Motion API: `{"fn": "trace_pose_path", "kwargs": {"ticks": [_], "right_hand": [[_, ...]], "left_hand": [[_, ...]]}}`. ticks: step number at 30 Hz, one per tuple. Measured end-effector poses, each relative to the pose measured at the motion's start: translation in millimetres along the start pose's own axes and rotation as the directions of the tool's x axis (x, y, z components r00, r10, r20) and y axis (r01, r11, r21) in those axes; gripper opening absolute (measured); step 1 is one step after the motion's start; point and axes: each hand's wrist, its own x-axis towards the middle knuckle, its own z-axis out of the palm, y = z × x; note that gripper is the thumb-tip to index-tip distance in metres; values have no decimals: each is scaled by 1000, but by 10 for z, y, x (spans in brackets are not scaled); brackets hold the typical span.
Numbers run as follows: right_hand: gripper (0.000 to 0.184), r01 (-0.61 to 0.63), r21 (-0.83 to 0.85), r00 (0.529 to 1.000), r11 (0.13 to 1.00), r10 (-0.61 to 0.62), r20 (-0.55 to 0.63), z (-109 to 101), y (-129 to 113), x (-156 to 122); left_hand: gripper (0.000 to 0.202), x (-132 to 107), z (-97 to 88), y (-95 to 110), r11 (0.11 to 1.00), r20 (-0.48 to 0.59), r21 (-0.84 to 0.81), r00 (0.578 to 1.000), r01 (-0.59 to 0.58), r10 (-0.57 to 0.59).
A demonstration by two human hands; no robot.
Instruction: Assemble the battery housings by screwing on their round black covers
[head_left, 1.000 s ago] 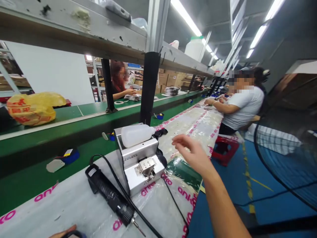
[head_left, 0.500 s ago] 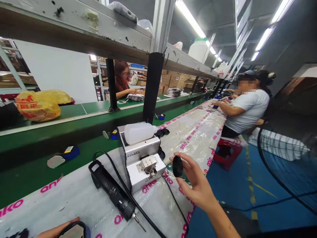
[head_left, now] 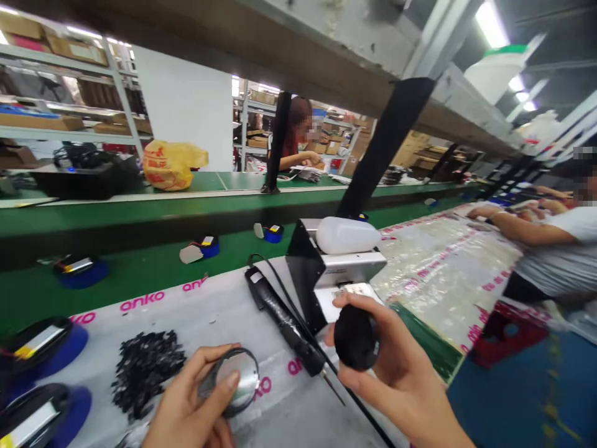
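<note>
My left hand (head_left: 189, 401) is closed around a round, dark-rimmed part with a shiny grey disc face (head_left: 247, 367), its thumb pressed on the disc. Between the thumb and fingers of my right hand (head_left: 403, 370) is a round black cap (head_left: 355, 339), its flat side towards me. The two parts are held apart above the table. An electric screwdriver (head_left: 284, 323) lies between my hands, its bit pointing towards me. Behind my right hand stands a metal screw-feeder-like box (head_left: 303, 274) with a white plastic bottle (head_left: 347, 235) lying on top.
Small black pieces (head_left: 147, 370) are heaped left of my left hand. Blue round housings with batteries (head_left: 41, 345) sit at far left, and more (head_left: 209, 247) lie along the green belt (head_left: 149, 255). A co-worker (head_left: 550, 242) is at the right. An overhead shelf (head_left: 326, 56) crosses above.
The view has swung left. My left hand has come up into fuller view with the round part. My right hand still holds the black cap, now turned flatter towards me.
</note>
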Motion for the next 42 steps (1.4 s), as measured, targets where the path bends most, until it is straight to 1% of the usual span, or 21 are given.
{"fn": "trace_pose_path", "kwargs": {"ticks": [2, 4, 7, 9, 10, 11, 12, 13, 16, 17, 19, 22, 26, 28, 30, 34, 38, 40, 42], "right_hand": [[49, -4, -40, 989, 999, 9, 146, 102, 11, 5], [43, 0, -78, 963, 997, 21, 267, 175, 27, 5], [32, 44, -225, 920, 973, 49, 390, 255, 21, 14], [19, 131, -281, 899, 951, 5, 437, 311, 1, 22], [16, 180, -279, 894, 943, -39, 446, 343, -6, 20], [19, 224, -263, 894, 938, -90, 439, 377, -8, 12], [25, 253, -251, 900, 934, -132, 417, 411, -3, -6], [32, 259, -251, 909, 933, -148, 389, 445, 8, -32], [51, 187, -277, 947, 942, -98, 307, 522, 73, -143], [54, 164, -279, 953, 946, -79, 293, 538, 98, -179], [51, 160, -279, 956, 947, -78, 284, 555, 141, -231], [50, 216, -278, 941, 936, -124, 315, 566, 171, -240], [53, 373, -293, 891, 880, -252, 377, 574, 167, -207], [54, 413, -305, 876, 858, -282, 391, 564, 168, -214], [56, 408, -301, 870, 862, -267, 415, 546, 176, -234], [61, 350, -319, 869, 881, -179, 461, 522, 180, -224], [62, 333, -332, 863, 883, -144, 484, 540, 123, -86], [71, 310, -336, 851, 889, -101, 515, 554, 81, 7], [80, 282, -337, 820, 898, -43, 571, 566, 47, 100]], "left_hand": [[64, -10, -14, -36, 1000, 56, -12, 998, 15, -14], [56, -16, -29, -54, 1000, 104, 0, 994, 20, -19], [40, -33, -42, -28, 998, 121, 41, 992, 38, -43], [33, -53, -41, 11, 994, 114, 94, 991, 63, -74], [31, -64, -37, 30, 989, 110, 127, 990, 69, -83], [29, -75, -34, 48, 986, 105, 154, 991, 70, -87], [27, -84, -30, 62, 983, 102, 169, 991, 66, -84], [26, -91, -28, 73, 982, 101, 177, 992, 59, -78], [24, -97, -28, 86, 982, 117, 183, 991, 47, -69], [24, -95, -31, 86, 981, 123, 188, 990, 44, -68], [24, -91, -37, 82, 981, 132, 193, 989, 32, -58], [23, -86, -44, 76, 982, 145, 185, 988, 25, -52], [21, -83, -46, 71, 988, 167, 157, 985, 9, -35], [22, -83, -44, 73, 988, 167, 156, 985, 7, -34], [23, -86, -42, 82, 986, 158, 168, 987, 16, -43], [23, -100, -50, 97, 985, 153, 170, 987, 21, -47], [25, -94, -85, 64, 988, 222, 156, 975, -9, -26], [28, -69, -108, 37, 995, 264, 100, 964, 4, -30], [35, -33, -134, 13, 999, 309, -5, 951, 40, -36]]}}
